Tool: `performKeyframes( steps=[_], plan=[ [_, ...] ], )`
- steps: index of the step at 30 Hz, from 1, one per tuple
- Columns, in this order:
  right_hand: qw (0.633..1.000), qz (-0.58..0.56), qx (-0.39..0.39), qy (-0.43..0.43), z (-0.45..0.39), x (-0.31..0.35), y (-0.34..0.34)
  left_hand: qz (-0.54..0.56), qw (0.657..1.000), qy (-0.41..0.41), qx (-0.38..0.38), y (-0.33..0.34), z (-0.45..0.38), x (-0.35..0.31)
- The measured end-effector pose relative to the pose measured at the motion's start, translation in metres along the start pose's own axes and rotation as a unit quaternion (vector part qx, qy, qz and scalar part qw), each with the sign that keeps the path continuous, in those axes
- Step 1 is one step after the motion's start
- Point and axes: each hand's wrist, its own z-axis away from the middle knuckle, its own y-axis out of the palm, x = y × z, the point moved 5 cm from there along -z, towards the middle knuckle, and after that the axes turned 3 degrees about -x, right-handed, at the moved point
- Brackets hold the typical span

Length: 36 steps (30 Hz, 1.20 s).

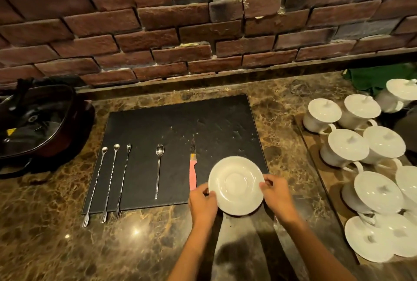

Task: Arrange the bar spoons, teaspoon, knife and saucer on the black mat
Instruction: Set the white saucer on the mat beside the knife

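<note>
A black mat point(180, 122) lies on the marble counter. Three long twisted bar spoons point(108, 181) lie side by side at its left, fork ends overhanging the front edge. A teaspoon point(158, 167) lies at mid-mat. To its right lies a knife point(193, 173) with a pink handle, blade pointing away. A white saucer point(235, 184) sits over the mat's front right corner. My left hand point(202, 202) grips its left rim and my right hand point(276, 195) grips its right rim.
White lidded cups point(347, 147) and saucers crowd a tray at the right. A dark red pot with a glass lid point(33, 122) stands at the left. A brick wall point(203, 32) backs the counter. A green cloth point(379, 77) lies at far right.
</note>
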Motion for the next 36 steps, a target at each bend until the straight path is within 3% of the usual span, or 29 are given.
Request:
performKeyframes(
  steps=[12, 21, 27, 36],
  plan=[
    [0.999, 0.019, -0.026, 0.005, -0.091, 0.025, 0.006, -0.036, 0.999, -0.024, -0.005, 0.041, -0.079, -0.035],
    [0.996, 0.004, -0.054, 0.069, -0.079, -0.009, -0.011, -0.031, 0.999, -0.024, 0.038, 0.066, -0.068, -0.022],
    [0.996, 0.006, -0.064, 0.064, -0.071, -0.012, -0.016, -0.031, 0.998, -0.013, 0.054, 0.068, -0.067, -0.016],
    [0.990, -0.067, -0.076, 0.095, -0.041, -0.001, -0.018, -0.004, 0.998, -0.020, 0.061, 0.025, -0.052, 0.003]
  ],
)
